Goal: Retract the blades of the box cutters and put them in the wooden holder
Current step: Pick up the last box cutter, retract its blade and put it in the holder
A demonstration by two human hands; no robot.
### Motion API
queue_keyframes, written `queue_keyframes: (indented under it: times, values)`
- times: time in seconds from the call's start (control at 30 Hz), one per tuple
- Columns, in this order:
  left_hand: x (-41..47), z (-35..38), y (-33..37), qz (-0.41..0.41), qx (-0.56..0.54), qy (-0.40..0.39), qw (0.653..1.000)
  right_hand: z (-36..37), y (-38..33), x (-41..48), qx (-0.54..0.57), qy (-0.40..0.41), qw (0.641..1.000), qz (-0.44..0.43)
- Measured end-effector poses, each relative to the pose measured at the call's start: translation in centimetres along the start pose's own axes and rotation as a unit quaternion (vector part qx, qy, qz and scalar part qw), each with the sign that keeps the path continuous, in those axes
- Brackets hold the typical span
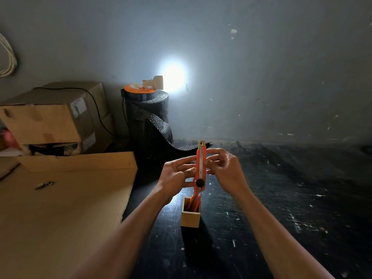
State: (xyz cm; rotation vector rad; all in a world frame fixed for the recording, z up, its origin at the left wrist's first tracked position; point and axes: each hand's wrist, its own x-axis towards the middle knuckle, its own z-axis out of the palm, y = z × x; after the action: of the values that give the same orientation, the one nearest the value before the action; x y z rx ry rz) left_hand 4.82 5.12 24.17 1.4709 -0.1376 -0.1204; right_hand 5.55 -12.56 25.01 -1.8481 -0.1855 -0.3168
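A red box cutter (pixel 200 166) stands upright in the air between both hands, above the wooden holder (pixel 190 215). Its black slider knob sits low on the body and only a short metal tip shows at the top. My left hand (pixel 177 176) grips its left side with the thumb on the body. My right hand (pixel 225 168) pinches its right edge with the fingertips. The small square wooden holder rests on the dark table (pixel 281 198) and has other red cutters (pixel 194 201) standing in it.
A flat cardboard sheet (pixel 66 198) lies to the left with a small metal object (pixel 44 185) on it. Stacked cardboard boxes (pixel 52 115) stand at the back left. A black bubble-wrap roll (pixel 149 115) with a bright lamp (pixel 173 77) on top stands behind the hands.
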Motion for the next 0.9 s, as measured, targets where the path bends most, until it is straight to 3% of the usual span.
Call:
queue_keyframes:
  times: [0.4,0.5,0.6,0.7,0.9]
  values:
    - [2.0,-1.4,-5.4,-0.063,-0.003,0.006,0.998,1.8,4.8,0.7,0.084,-0.046,0.993,0.076]
    - [3.1,-2.1,-8.0,-0.103,0.014,0.049,0.993,2.4,6.6,1.3,0.098,-0.053,0.988,0.106]
    - [3.7,-3.1,-11.6,-0.119,0.123,0.102,0.980,3.1,9.1,1.9,0.075,-0.040,0.987,0.136]
    - [3.5,-3.6,-14.5,-0.144,0.208,0.098,0.962,3.6,12.1,2.5,0.040,-0.033,0.986,0.157]
    - [4.9,-3.8,-18.7,-0.237,0.232,0.063,0.941,5.6,15.8,2.3,-0.062,-0.005,0.987,0.146]
